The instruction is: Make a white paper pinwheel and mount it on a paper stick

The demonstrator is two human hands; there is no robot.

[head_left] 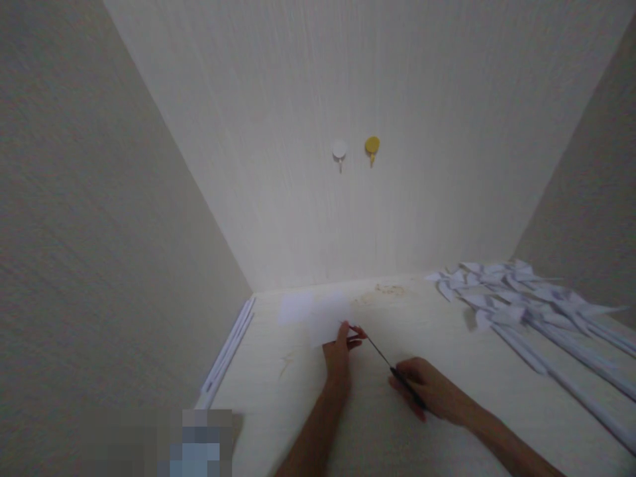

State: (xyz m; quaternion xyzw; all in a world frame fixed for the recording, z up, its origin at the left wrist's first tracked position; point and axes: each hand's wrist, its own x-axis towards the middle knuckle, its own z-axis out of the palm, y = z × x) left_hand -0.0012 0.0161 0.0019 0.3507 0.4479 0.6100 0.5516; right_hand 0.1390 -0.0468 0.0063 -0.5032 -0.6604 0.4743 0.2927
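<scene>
My left hand (338, 356) is closed on a white paper sheet (325, 319), pinching its lower right edge just above the table. My right hand (431, 389) grips the black handle of a slim pointed tool (379, 351); its exact kind is unclear. The tool's thin dark shaft slants up and left, and its far end reaches the left fingertips. Whether that end touches the paper cannot be made out. Another white paper piece (295, 309) lies flat on the table, left of the held sheet and partly beside it.
On the right lie several white paper pinwheels (501, 311) on rolled paper sticks. More paper rolls (228, 354) rest along the table's left side. A white hook (339, 151) and a yellow hook (371, 145) are on the wall. A blurred patch (199, 450) covers the lower left.
</scene>
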